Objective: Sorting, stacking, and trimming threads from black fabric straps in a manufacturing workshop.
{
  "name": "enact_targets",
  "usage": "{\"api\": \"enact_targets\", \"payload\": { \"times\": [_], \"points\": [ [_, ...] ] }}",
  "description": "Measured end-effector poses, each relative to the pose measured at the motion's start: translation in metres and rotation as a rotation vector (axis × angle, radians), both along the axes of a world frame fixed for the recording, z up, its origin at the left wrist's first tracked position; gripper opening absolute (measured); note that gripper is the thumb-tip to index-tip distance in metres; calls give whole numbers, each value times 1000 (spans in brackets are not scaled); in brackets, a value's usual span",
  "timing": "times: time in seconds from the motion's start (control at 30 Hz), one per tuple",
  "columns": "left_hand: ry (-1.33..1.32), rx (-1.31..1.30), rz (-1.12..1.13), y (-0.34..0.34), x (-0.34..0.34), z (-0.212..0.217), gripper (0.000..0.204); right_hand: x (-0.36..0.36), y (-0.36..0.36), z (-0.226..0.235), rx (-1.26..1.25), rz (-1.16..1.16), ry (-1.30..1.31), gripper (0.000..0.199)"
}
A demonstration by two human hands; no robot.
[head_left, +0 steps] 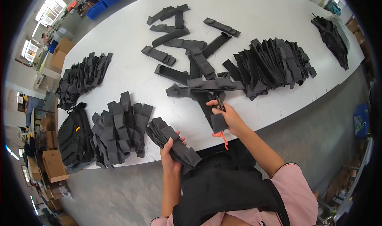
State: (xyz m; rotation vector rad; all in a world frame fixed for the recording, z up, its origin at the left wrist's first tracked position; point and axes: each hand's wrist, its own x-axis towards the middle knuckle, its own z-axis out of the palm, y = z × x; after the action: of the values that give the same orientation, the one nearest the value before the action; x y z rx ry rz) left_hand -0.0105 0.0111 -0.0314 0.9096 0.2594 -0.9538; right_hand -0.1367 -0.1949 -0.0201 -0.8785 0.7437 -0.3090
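My left hand (172,151) is closed around a bundle of dark grey folded fabric strips (169,136) at the table's near edge. To the right, my right hand (227,116) grips small dark thread snips (220,102), partly hidden by the fingers. A bright orange cord (225,141) hangs below that hand. Beneath its fingers lies a fabric strip (218,124); whether the hand also pinches it I cannot tell. Just beyond are several loose strips (215,84), crossing one another and spreading toward the far side of the table.
Upright rows of strips stand at the right (278,65), near left (119,126) and far left (84,77) of the white table (127,71). A black backpack (73,140) lies at the left edge. Dark straps (332,39) in clear plastic lie far right.
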Motion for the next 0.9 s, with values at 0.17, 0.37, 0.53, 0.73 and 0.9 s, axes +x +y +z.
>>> {"api": "enact_targets", "payload": {
  "times": [0.17, 0.37, 0.53, 0.73, 0.9],
  "points": [
    [-53, 30, -4, -5, -6, 1, 42, -26, 15, -3, -318, 330, 276, 43],
    [-80, 104, -4, 4, -5, -5, 41, -31, -4, 7, -1381, 95, 428, 42],
    [-43, 120, -101, -3, -12, -10, 41, -10, -49, -3, -1563, 307, 495, 53],
    [-118, 123, -73, -3, -11, -6, 40, 5, -62, 1, -1522, 587, 618, 48],
    [-50, 31, -17, 9, 24, 3, 40, 3, -66, 60, -1297, 186, 339, 46]
  ]
}}
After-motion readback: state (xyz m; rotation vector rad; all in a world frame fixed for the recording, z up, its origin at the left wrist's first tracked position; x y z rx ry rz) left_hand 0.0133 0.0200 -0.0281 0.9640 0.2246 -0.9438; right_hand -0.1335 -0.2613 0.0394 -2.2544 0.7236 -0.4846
